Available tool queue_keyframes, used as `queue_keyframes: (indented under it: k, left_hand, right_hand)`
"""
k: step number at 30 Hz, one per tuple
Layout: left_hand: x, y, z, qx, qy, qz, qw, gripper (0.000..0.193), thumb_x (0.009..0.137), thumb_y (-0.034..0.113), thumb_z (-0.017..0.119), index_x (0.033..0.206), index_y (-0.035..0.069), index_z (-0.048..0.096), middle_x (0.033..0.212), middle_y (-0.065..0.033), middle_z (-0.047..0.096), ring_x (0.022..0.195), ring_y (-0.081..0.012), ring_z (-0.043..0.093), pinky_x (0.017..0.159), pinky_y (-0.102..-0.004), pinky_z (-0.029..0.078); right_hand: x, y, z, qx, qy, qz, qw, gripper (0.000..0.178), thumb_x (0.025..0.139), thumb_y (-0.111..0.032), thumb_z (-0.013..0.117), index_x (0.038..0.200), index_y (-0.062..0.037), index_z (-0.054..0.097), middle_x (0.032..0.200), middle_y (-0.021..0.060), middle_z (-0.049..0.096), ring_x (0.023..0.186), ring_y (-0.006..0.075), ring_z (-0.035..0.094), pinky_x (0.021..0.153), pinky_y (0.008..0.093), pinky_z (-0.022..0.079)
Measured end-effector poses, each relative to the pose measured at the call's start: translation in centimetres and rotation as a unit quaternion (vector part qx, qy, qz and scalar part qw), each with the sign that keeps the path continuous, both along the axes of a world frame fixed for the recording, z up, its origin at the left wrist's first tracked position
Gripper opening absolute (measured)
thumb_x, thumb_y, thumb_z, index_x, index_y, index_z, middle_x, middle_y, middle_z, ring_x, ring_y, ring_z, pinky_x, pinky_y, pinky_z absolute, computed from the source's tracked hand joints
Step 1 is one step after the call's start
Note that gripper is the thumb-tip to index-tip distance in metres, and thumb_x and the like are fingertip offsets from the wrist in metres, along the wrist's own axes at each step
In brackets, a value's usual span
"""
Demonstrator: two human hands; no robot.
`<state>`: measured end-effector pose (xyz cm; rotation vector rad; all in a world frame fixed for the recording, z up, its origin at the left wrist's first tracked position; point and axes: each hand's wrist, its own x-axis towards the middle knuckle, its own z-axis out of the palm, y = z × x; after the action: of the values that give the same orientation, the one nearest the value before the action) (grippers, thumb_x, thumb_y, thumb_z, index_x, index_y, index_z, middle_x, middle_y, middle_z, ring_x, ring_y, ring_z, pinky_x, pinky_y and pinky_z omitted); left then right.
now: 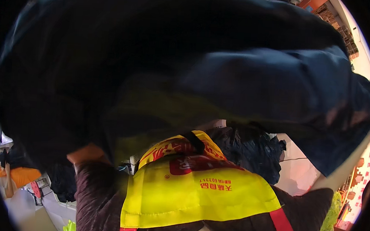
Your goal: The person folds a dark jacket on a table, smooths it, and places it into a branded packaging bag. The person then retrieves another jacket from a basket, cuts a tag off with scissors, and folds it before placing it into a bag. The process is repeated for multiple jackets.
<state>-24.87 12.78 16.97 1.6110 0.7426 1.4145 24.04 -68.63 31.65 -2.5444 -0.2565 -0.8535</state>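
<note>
A large piece of dark blue-black cloth [259,82] fills most of the view, spread and raised in front of me. Its folds are smeared by motion, and whether it is a garment cannot be made out. My left forearm [90,154] reaches up beneath the cloth's lower left edge, and that hand is covered. At the right, my right forearm [345,167] runs up along the cloth's hanging corner, with its fingers out of sight. Below the cloth lies my yellow apron [201,201] with red straps, over dark sleeves.
Crumpled black plastic [250,151] lies behind the apron on a pale tiled floor [294,164]. At the far left, another person's arm [9,183] shows beside something orange [24,174]. Leafy greens [70,228] stand at the lower left. Stacked goods [336,27] line the upper right.
</note>
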Motion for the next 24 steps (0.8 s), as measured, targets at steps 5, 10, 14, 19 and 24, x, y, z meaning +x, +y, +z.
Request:
queue_keyframes:
  k: [5,10,14,19,24]
  left_hand:
    - [10.3,9.4,-17.0,0.06,0.226,-0.01,0.972,0.042,0.074,0.01,0.054,0.114,-0.001,0.057,0.097,-0.0194,0.065,0.092,-0.03,0.062,0.085,-0.0356,0.047]
    - [13.1,0.1,-21.4,-0.017,0.447,-0.051,0.893,0.04,0.074,0.012,0.052,0.113,0.004,0.059,0.104,-0.0229,0.063,0.1,-0.0378,0.059,0.088,-0.04,0.046]
    - [13.1,-1.2,-20.5,-0.072,0.503,-0.012,0.861,0.039,0.075,0.021,0.053,0.112,0.009,0.061,0.106,-0.0198,0.063,0.101,-0.0352,0.059,0.086,-0.0398,0.046]
    - [12.7,-2.2,-19.1,-0.134,0.476,-0.059,0.867,0.061,0.078,0.047,0.06,0.117,0.0,0.056,0.106,-0.0223,0.063,0.104,-0.033,0.059,0.09,-0.037,0.044]
    - [10.9,-7.1,-17.6,-0.073,0.556,-0.103,0.822,0.067,0.075,0.042,0.068,0.118,-0.007,0.053,0.107,-0.0256,0.062,0.107,-0.0318,0.058,0.094,-0.0381,0.042]
  right_hand:
    - [10.3,12.2,-17.0,-0.014,0.149,0.195,0.969,0.044,0.094,-0.04,0.04,0.107,-0.0015,0.058,0.099,0.0168,0.06,0.099,0.0287,0.055,0.085,0.0361,0.042]
    - [8.7,18.3,-33.4,-0.446,0.341,0.21,0.8,0.036,0.089,-0.03,0.046,0.106,-0.0036,0.063,0.102,0.0207,0.062,0.099,0.0372,0.056,0.087,0.0385,0.044]
    - [9.1,24.0,-33.1,-0.348,0.377,0.3,0.804,0.029,0.086,-0.026,0.052,0.096,-0.0019,0.064,0.086,0.0157,0.065,0.082,0.0274,0.062,0.076,0.0367,0.048]
    - [-0.3,40.8,-33.1,-0.1,0.639,0.337,0.684,0.05,0.086,-0.051,0.054,0.082,-0.0022,0.064,0.071,0.0077,0.062,0.069,0.0216,0.06,0.064,0.037,0.048]
    - [-8.9,48.0,-28.4,-0.249,0.682,0.485,0.487,0.086,0.075,-0.049,0.065,0.136,0.0035,0.035,0.138,0.0186,0.042,0.126,0.03,0.042,0.103,0.0332,0.034]
